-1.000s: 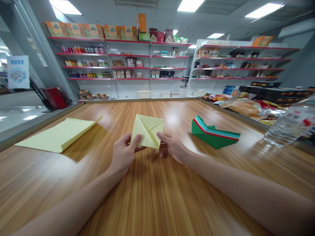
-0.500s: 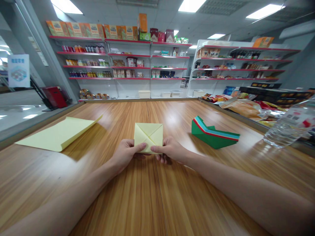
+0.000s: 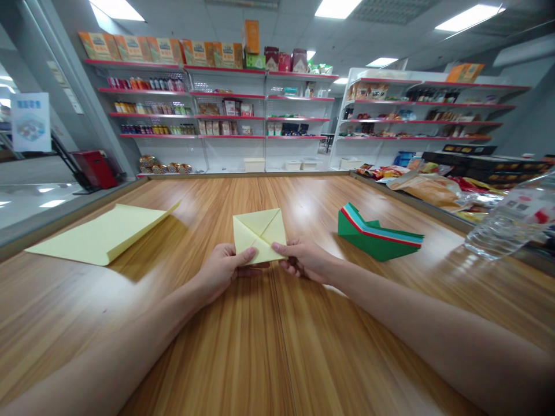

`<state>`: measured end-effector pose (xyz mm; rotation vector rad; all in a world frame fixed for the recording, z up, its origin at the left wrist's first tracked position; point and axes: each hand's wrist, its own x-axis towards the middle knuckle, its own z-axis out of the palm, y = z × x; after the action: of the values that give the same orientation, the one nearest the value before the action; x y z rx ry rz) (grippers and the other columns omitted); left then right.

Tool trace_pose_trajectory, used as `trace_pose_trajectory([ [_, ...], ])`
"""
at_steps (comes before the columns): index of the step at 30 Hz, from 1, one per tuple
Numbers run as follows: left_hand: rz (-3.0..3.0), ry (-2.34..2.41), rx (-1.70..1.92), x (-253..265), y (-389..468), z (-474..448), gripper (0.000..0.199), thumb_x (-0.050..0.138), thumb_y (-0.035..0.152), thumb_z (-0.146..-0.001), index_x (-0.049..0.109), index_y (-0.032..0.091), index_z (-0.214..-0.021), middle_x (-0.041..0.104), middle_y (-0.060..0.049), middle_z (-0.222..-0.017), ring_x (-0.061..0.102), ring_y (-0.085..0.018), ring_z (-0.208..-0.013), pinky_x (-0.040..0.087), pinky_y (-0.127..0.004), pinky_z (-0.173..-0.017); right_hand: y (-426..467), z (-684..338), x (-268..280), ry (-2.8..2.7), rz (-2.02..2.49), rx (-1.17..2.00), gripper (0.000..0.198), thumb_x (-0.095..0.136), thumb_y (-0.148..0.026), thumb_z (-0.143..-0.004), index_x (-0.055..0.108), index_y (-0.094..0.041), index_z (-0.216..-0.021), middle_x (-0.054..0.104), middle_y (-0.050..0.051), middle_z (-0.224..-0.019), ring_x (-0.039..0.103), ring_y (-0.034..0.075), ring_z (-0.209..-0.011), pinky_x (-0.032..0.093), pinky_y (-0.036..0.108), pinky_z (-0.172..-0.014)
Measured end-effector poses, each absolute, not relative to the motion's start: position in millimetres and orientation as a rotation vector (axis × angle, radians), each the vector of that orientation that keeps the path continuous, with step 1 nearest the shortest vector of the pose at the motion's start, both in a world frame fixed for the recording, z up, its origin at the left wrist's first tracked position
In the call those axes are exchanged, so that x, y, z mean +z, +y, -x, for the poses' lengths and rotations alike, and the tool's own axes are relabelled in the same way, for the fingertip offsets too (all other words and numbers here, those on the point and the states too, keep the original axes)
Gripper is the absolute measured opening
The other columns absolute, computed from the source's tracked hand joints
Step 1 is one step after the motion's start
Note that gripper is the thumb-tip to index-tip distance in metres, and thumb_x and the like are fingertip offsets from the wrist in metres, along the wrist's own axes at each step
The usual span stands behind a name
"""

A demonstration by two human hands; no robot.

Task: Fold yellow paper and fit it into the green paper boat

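A pale yellow folded paper square (image 3: 257, 227), its flaps meeting near the middle, is held up over the table between both hands. My left hand (image 3: 223, 267) pinches its lower left side, thumb on the front and fingers behind. At its lower right edge, my right hand (image 3: 306, 258) grips it the same way, the thumb pressing on the face. To the left lies a larger yellow paper sheet (image 3: 102, 234) with a curled right edge. On the right rests a green folded paper piece (image 3: 377, 238) with blue, white and red bands.
A clear plastic bottle (image 3: 505, 222) stands tilted-looking at the far right of the wooden table (image 3: 208, 358). Beyond the right edge are snack packets (image 3: 427, 188) and dark boxes (image 3: 485, 164). Stocked shelves (image 3: 229, 118) line the back.
The folded paper square has turned slightly anticlockwise and risen a little. My right hand has shifted slightly right and up along its edge.
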<state>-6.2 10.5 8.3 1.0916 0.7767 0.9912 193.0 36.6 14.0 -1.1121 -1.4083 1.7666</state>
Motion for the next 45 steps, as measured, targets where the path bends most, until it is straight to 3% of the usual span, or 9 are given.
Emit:
trace_pose_trajectory([
  [5, -1.001, 0.804, 1.090, 9, 12, 4, 0.036, 0.069, 0.026, -0.074, 0.064, 0.004, -0.102, 0.067, -0.020, -0.101, 0.066, -0.027, -0.086, 0.056, -0.034, -0.070, 37, -195, 12, -1.470, 0.967, 1.719, 0.040, 0.066, -0.049, -0.072, 0.058, -0.010, -0.068, 0.055, 0.001, -0.056, 0.049, 0.007, -0.044, 0.034, 0.017, -0.038],
  [10, -0.881, 0.778, 1.205, 9, 11, -1, 0.031, 0.066, 0.022, -0.077, 0.063, 0.005, -0.102, 0.066, -0.019, -0.106, 0.064, -0.026, -0.094, 0.055, -0.035, -0.077, 40, -196, 3, -1.592, 0.767, 1.566, 0.029, 0.064, -0.039, -0.075, 0.065, -0.010, -0.081, 0.064, 0.006, -0.073, 0.058, 0.012, -0.061, 0.042, 0.023, -0.055],
  [22, -0.881, 0.725, 1.169, 10, 1, -11, 0.036, 0.062, 0.023, -0.081, 0.059, 0.007, -0.113, 0.063, -0.019, -0.112, 0.062, -0.029, -0.099, 0.055, -0.038, -0.078, 30, -195, 9, -1.757, 0.928, 1.099, 0.027, 0.051, -0.033, -0.082, 0.066, -0.013, -0.070, 0.062, 0.003, -0.060, 0.057, 0.012, -0.055, 0.042, 0.022, -0.048],
  [27, -0.867, 0.684, 1.177, 11, -1, -12, 0.033, 0.061, 0.019, -0.081, 0.059, 0.007, -0.111, 0.064, -0.018, -0.110, 0.063, -0.027, -0.098, 0.055, -0.035, -0.076, 34, -193, 8, -1.626, 0.792, 1.204, 0.026, 0.053, -0.031, -0.080, 0.066, -0.012, -0.066, 0.062, 0.004, -0.063, 0.057, 0.012, -0.053, 0.046, 0.026, -0.053],
  [32, -0.863, 0.700, 1.251, 9, -1, -14, 0.034, 0.065, 0.021, -0.077, 0.061, 0.009, -0.108, 0.065, -0.016, -0.110, 0.063, -0.027, -0.097, 0.056, -0.036, -0.075, 33, -192, 8, -1.641, 0.890, 1.269, 0.029, 0.056, -0.038, -0.080, 0.065, -0.012, -0.073, 0.061, 0.003, -0.064, 0.057, 0.011, -0.055, 0.045, 0.023, -0.050],
  [35, -0.881, 0.703, 1.267, 8, -2, -16, 0.034, 0.067, 0.023, -0.076, 0.063, 0.009, -0.106, 0.065, -0.016, -0.109, 0.063, -0.026, -0.097, 0.056, -0.034, -0.074, 31, -191, 9, -1.583, 0.905, 1.266, 0.028, 0.059, -0.034, -0.077, 0.061, -0.015, -0.097, 0.061, 0.001, -0.069, 0.057, 0.011, -0.054, 0.045, 0.020, -0.045],
  [38, -0.905, 0.751, 1.301, 7, -2, -17, 0.033, 0.067, 0.025, -0.076, 0.063, 0.008, -0.105, 0.065, -0.016, -0.109, 0.063, -0.026, -0.096, 0.055, -0.033, -0.073, 31, -191, 8, -1.533, 0.814, 1.122, 0.049, 0.063, -0.024, -0.072, 0.047, -0.023, -0.119, 0.059, -0.001, -0.078, 0.059, 0.010, -0.057, 0.047, 0.020, -0.047],
  [42, -0.948, 0.729, 1.287, 8, -3, -17, 0.031, 0.065, 0.024, -0.078, 0.063, 0.007, -0.105, 0.064, -0.017, -0.110, 0.060, -0.027, -0.101, 0.054, -0.036, -0.077, 33, -193, 5, -1.674, 0.914, 1.082, 0.030, 0.060, -0.026, -0.075, 0.062, -0.018, -0.104, 0.060, 0.000, -0.071, 0.056, 0.009, -0.051, 0.047, 0.019, -0.044],
  [45, -0.947, 0.674, 1.241, 10, -5, -16, 0.029, 0.063, 0.022, -0.079, 0.063, 0.008, -0.105, 0.064, -0.016, -0.111, 0.059, -0.027, -0.104, 0.052, -0.037, -0.081, 34, -193, 4, -1.673, 0.990, 1.152, 0.031, 0.056, -0.030, -0.078, 0.067, -0.016, -0.103, 0.062, 0.002, -0.068, 0.056, 0.008, -0.047, 0.047, 0.020, -0.043],
])
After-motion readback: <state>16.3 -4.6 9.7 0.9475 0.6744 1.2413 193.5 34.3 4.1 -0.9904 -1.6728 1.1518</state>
